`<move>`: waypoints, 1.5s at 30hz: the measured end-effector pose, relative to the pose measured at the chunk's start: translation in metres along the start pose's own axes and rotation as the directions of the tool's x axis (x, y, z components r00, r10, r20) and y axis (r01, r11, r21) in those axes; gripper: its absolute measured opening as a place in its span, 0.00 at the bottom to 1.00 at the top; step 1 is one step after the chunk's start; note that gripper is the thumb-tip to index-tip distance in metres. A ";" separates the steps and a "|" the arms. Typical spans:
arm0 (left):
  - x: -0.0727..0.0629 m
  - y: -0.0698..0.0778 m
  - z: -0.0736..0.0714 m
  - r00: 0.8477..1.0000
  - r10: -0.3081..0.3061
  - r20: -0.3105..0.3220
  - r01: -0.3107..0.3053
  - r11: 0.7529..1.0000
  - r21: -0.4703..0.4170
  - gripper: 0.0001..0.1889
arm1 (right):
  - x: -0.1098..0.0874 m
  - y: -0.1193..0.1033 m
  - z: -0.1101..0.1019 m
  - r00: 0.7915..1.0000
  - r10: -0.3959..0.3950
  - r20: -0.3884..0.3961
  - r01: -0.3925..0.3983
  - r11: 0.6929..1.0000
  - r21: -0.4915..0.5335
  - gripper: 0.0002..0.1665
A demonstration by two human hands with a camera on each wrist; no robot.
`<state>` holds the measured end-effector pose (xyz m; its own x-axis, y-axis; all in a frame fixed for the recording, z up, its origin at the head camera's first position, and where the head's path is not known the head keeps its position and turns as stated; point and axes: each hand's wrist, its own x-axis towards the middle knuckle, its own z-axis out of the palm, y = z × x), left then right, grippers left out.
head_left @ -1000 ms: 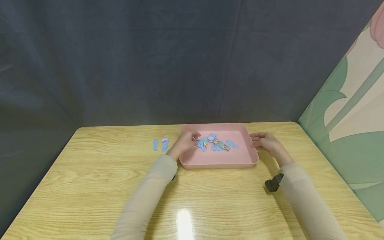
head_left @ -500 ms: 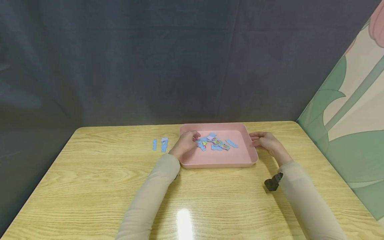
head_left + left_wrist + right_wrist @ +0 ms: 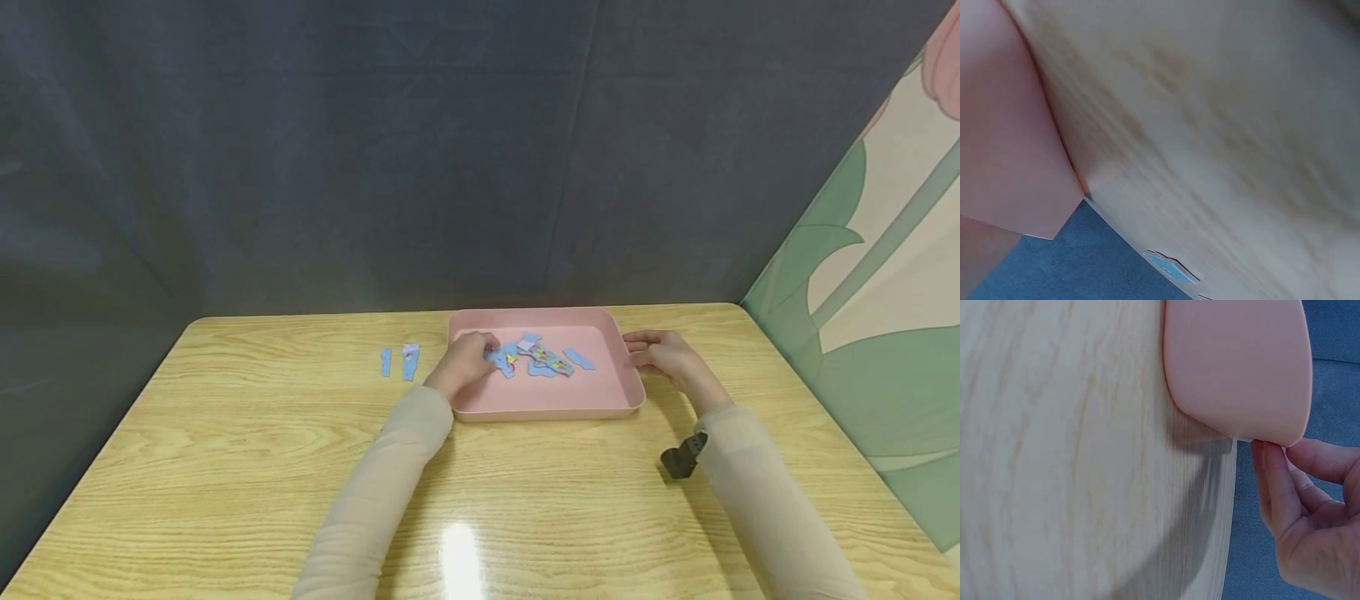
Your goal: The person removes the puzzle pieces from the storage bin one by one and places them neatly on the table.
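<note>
In the head view, my left hand (image 3: pixel 465 360) reaches over the left side of a shallow pink tray (image 3: pixel 547 404). Its curled fingers pinch at a blue puzzle piece (image 3: pixel 491 355), though the fingertips are partly hidden. More flat blue puzzle pieces with coloured print (image 3: pixel 551 360) lie overlapping in the tray, and a lone blue piece (image 3: pixel 579 359) sits to their right. My right hand (image 3: pixel 663 354) grips the tray's right rim. In the right wrist view, the thumb and fingers of the right hand (image 3: pixel 1313 512) pinch the tray's corner (image 3: pixel 1241 375). The left wrist view hides the left hand's fingers.
Two narrow blue pieces, one plain (image 3: pixel 386 362) and one with a pale top (image 3: pixel 410 362), lie on the wooden table (image 3: pixel 225 467) left of the tray. A dark cloth (image 3: pixel 375 167) hangs behind the table. A patterned wall panel (image 3: pixel 885 333) stands at the right.
My left hand's fingers have lowered and closed in on the blue piece at the tray's left. The right hand and tray have stayed in place.
</note>
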<state>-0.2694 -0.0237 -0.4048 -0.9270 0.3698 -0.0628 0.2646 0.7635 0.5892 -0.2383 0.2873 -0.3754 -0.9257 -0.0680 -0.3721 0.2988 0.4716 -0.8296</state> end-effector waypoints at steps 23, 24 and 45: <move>-0.012 0.003 -0.011 0.996 0.087 -0.032 -0.090 0.988 -0.128 0.12 | 0.000 0.002 0.003 1.000 0.023 0.011 -0.023 1.000 0.018 0.35; -0.013 0.004 -0.013 0.994 0.098 -0.047 -0.104 0.984 -0.143 0.13 | 0.000 0.002 0.002 1.000 0.021 0.011 -0.021 1.000 0.019 0.35; -0.046 -0.015 -0.077 0.976 -0.117 -0.186 0.018 0.886 -0.463 0.15 | 0.000 -0.002 0.000 1.000 0.013 0.009 -0.013 1.000 0.018 0.36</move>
<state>-0.2514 -0.0929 -0.3491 -0.9847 0.1730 0.0196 0.0949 0.4385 0.8937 -0.2389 0.2864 -0.3736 -0.9197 -0.0695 -0.3863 0.3151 0.4562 -0.8322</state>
